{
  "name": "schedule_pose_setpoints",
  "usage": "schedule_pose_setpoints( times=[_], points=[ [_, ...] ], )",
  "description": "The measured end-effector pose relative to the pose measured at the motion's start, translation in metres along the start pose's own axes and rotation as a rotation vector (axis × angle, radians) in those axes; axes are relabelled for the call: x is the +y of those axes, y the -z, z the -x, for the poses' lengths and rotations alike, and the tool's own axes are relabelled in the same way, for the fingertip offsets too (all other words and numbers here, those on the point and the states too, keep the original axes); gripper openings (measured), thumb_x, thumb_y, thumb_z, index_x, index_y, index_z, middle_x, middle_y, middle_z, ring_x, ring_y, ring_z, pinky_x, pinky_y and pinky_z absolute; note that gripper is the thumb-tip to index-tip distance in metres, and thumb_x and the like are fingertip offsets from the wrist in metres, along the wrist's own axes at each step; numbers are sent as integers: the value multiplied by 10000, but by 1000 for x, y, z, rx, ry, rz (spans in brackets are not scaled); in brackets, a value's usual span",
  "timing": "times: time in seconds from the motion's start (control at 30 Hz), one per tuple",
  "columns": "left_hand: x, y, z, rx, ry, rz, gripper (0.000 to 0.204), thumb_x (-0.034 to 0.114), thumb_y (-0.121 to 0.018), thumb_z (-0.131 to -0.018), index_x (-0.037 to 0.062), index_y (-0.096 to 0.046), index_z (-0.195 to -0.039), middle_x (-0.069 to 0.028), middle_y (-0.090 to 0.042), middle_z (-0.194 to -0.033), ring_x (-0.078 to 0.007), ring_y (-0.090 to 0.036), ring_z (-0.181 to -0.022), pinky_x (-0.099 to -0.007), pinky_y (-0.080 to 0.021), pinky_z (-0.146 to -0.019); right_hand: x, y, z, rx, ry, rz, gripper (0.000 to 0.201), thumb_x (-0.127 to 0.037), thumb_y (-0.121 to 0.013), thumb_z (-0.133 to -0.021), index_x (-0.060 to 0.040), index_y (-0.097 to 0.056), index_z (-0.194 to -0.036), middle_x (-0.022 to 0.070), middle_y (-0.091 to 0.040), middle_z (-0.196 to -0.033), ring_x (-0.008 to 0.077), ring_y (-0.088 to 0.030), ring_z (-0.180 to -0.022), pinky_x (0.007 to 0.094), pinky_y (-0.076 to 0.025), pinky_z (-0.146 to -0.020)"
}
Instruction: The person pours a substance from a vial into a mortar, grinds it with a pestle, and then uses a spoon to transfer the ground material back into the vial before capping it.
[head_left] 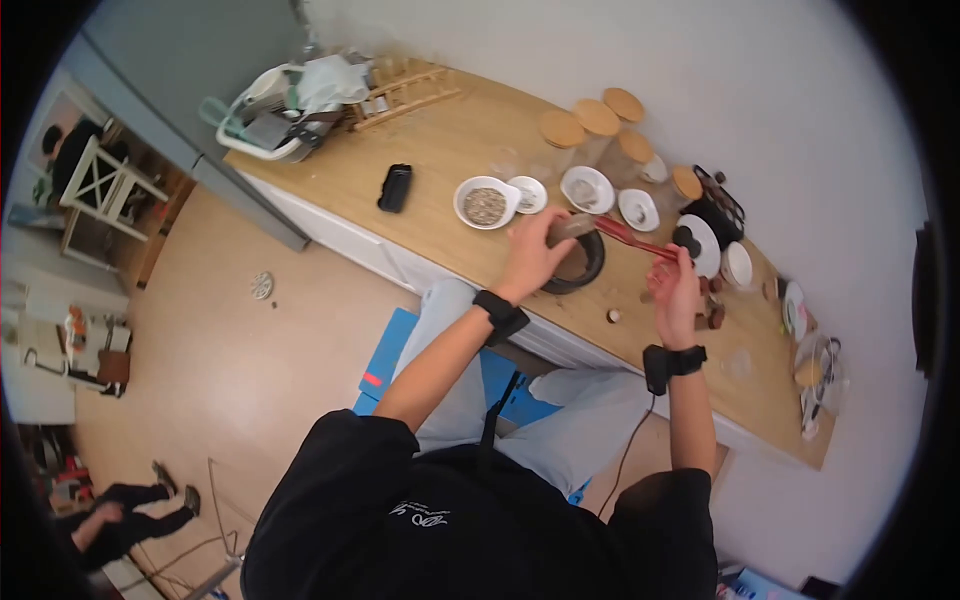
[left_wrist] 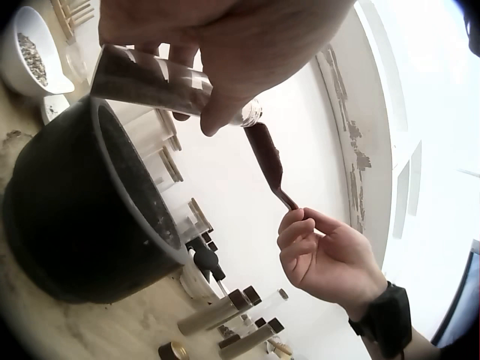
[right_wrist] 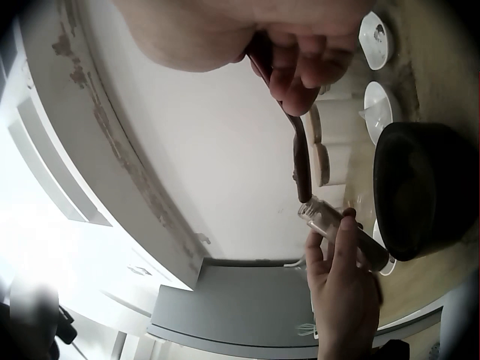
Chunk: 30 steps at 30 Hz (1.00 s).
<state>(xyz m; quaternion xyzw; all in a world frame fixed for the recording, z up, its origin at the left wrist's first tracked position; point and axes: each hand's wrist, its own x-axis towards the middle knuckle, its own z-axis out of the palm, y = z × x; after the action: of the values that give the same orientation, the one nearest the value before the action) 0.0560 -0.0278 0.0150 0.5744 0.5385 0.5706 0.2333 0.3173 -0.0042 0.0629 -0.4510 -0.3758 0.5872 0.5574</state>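
Observation:
The left hand point(head_left: 535, 258) grips a small glass vial point(left_wrist: 150, 79) tilted on its side, with dark powder in it. Pinched in the right hand point(left_wrist: 326, 259) is the thin handle of a dark red scoop point(left_wrist: 264, 154); in the head view the scoop point(head_left: 625, 235) looks red. The scoop's tip is at the vial's open mouth, as the right wrist view also shows on the vial point(right_wrist: 352, 238). Below and beside the vial stands a black mortar-like bowl point(left_wrist: 82, 202), its inside partly visible. Whether the tip touches the glass rim, I cannot tell.
White dishes, one holding seeds or grain point(head_left: 485, 206), stand behind the bowl. Wooden-lidded jars point(head_left: 596, 118) line the wall. Several corked vials point(left_wrist: 214, 311) and a loose cap point(head_left: 613, 316) lie to the right. A black case point(head_left: 395, 188) and a filled basket point(head_left: 270, 150) are on the left.

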Motion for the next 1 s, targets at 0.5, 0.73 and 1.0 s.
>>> schedule_pose_setpoints(
  times=[0.5,0.73,1.0],
  points=[
    [-48,17,14,171,165,473,439,45,-739,-941,23,-507,-1314,-99,-620,-1167,-165,-602,-1050,-311,-494,-925,67,-13,6,-96,81,323,287,-321,-522,-1102,-59,-619,-1166,34,-674,-898,90,-636,-694,208,-407,-529],
    [-84,20,29,222,128,339,404,9,-702,-960,26,-485,-1300,-113,-608,-1159,-185,-592,-1056,-316,-475,-964,88,-25,1,-99,30,322,269,-306,-551,-1090,-77,-642,-1198,22,-687,-923,71,-628,-707,201,-421,-543],
    [-83,22,37,131,189,102,393,50,-740,-944,33,-524,-1273,-122,-652,-1186,-205,-631,-1111,-332,-499,-977,94,-23,6,63,0,242,239,-262,-650,-1042,-81,-637,-1199,-55,-558,-797,30,-481,-609,214,-343,-501]
  ],
)
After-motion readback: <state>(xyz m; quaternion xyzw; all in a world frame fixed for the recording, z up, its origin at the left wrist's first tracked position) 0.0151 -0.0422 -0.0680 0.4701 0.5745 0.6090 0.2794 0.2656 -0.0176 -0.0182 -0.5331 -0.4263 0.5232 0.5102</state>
